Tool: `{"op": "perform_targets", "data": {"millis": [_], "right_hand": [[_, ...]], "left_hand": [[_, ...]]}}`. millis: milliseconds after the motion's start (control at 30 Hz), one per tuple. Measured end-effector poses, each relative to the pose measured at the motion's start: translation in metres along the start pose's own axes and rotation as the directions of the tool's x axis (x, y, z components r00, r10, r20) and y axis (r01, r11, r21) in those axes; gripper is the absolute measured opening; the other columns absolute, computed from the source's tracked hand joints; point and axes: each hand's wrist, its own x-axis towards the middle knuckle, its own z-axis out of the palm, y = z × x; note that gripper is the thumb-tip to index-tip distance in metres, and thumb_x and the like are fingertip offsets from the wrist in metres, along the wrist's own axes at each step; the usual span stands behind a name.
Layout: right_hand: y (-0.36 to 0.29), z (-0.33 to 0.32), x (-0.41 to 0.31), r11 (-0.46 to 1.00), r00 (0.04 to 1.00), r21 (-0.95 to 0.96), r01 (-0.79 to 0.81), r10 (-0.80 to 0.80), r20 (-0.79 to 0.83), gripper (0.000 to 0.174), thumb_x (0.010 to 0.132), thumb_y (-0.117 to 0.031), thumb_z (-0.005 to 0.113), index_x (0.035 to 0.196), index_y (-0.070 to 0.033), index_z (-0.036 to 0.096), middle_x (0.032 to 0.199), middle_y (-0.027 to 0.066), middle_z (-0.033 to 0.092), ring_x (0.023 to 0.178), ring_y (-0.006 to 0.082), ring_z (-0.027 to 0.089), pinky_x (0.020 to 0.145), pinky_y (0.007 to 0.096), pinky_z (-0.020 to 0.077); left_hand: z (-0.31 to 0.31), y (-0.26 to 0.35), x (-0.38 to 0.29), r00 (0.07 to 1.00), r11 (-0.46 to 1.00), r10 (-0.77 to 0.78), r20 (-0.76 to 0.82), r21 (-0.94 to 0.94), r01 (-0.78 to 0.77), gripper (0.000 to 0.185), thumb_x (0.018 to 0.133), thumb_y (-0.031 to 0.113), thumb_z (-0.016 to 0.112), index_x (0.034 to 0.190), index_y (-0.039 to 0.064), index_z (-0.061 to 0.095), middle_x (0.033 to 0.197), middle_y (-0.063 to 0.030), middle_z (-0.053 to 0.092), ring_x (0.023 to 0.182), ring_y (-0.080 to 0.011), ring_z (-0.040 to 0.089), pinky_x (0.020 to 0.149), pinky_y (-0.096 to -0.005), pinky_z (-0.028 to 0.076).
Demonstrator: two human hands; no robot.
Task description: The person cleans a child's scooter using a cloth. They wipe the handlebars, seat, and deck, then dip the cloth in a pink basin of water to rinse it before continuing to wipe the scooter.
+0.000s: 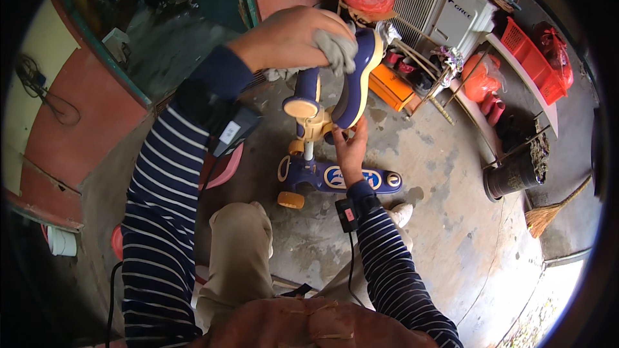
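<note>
A child's purple and cream scooter [314,174] stands on the concrete floor before me, its deck pointing right and its wheels orange. My left hand [309,38] grips a grey cloth [334,51] against the upper part of the scooter's curved purple seat [355,82]. Part of the cloth hangs behind my wrist, over the purple handle part. My right hand [351,147] holds the lower end of the seat, with fingers at its cream edge. Below the seat, a cream joint [313,123] meets a metal post.
An orange box [390,87] and a wooden rack with shoes are ahead to the right, near an air conditioner unit [435,5]. A black bucket [512,179] and a straw broom [556,210] are at the right. A pink basin [227,169] lies behind my left arm.
</note>
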Motion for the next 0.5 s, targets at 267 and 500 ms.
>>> {"op": "perform_targets", "data": {"millis": [267, 500], "right_hand": [[-0.006, -0.004, 0.002, 0.99, 1.0, 0.137, -0.015, 0.018, -0.016, 0.053, 0.089, -0.006, 0.074, 0.138, -0.003, 0.053, 0.126, 0.0155, 0.059, 0.116, 0.0275, 0.061, 0.093, 0.0396, 0.0547], [0.001, -0.003, 0.003, 0.991, 0.997, 0.116, -0.071, 0.07, 0.009, 0.052, 0.09, -0.006, 0.075, 0.137, -0.004, 0.052, 0.125, 0.0113, 0.056, 0.11, 0.0214, 0.057, 0.087, 0.0351, 0.0534]], "left_hand": [[0.117, -0.037, -0.181, 0.177, 0.526, -0.849, -0.498, -0.829, 0.192, 0.031, 0.084, 0.001, 0.073, 0.116, 0.004, 0.072, 0.109, -0.0074, 0.075, 0.097, -0.0184, 0.071, 0.085, -0.0323, 0.058], [0.236, -0.044, -0.174, 0.54, 0.549, -0.776, -0.325, -0.769, 0.327, 0.056, 0.082, -0.002, 0.071, 0.137, 0.006, 0.063, 0.12, -0.006, 0.072, 0.109, -0.0199, 0.069, 0.099, -0.0319, 0.053]]}}
